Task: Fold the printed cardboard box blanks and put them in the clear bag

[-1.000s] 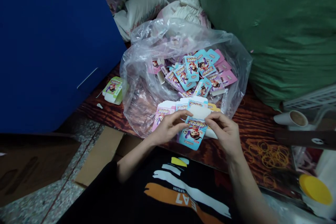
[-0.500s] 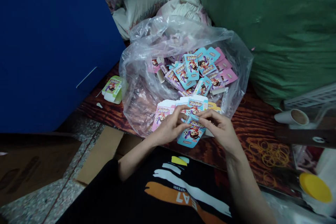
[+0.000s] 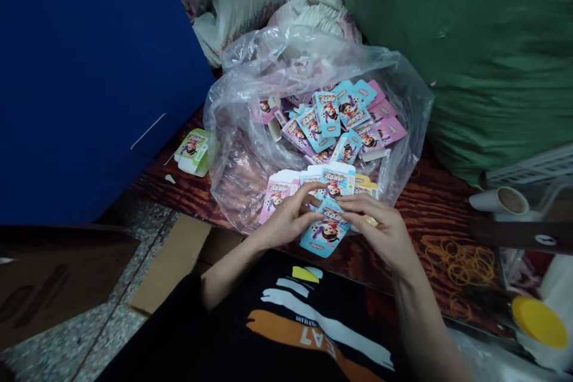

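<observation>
A light blue printed card box (image 3: 326, 231) is held between my two hands, its picture side up, over the table's near edge. My left hand (image 3: 293, 215) grips its left side between thumb and fingers. At its upper right edge, my right hand (image 3: 378, 224) pinches it with thumb and fingertips. Just beyond lie flat stacks of the same boxes: a pink stack (image 3: 278, 196), a blue stack (image 3: 339, 176) and a yellow stack (image 3: 364, 182), partly hidden by my hands. Behind them, a clear plastic bag (image 3: 242, 149) lies open with many blue, pink and purple boxes (image 3: 329, 113) inside.
A green box (image 3: 192, 152) lies left of the bag. On the right are yellow rubber bands (image 3: 468, 259), a paper cup (image 3: 499, 200) and a yellow lid (image 3: 539, 321). A blue panel (image 3: 89, 89) stands left, a large green sack (image 3: 470, 59) right, white sacks (image 3: 250, 0) behind.
The blue box has shifted slightly down and left. My right hand's fingers have straightened and lie flatter along its upper right edge, while my left hand has barely moved.
</observation>
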`<action>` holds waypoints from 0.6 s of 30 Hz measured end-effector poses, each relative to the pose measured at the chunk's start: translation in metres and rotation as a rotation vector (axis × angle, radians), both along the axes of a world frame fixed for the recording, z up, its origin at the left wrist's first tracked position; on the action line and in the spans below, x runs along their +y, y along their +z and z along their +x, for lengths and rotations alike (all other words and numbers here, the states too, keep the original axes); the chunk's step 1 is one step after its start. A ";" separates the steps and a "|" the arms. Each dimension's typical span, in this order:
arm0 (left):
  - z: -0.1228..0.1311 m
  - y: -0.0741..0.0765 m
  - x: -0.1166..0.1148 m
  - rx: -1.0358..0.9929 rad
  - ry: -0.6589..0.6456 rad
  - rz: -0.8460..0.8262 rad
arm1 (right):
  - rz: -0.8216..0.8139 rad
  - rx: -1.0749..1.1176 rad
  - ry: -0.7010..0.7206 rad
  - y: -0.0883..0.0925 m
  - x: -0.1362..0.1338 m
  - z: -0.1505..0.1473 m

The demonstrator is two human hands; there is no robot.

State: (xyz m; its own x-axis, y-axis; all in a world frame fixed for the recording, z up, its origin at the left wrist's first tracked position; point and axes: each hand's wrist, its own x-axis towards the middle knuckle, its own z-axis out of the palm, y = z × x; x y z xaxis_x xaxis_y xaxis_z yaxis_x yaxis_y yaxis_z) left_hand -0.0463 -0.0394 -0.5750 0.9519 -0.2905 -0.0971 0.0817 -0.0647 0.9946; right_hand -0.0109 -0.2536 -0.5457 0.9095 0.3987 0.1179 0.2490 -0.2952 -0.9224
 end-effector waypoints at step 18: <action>0.201 0.059 -0.007 -0.238 0.229 0.122 | 0.159 -0.059 -0.491 -0.007 0.000 0.008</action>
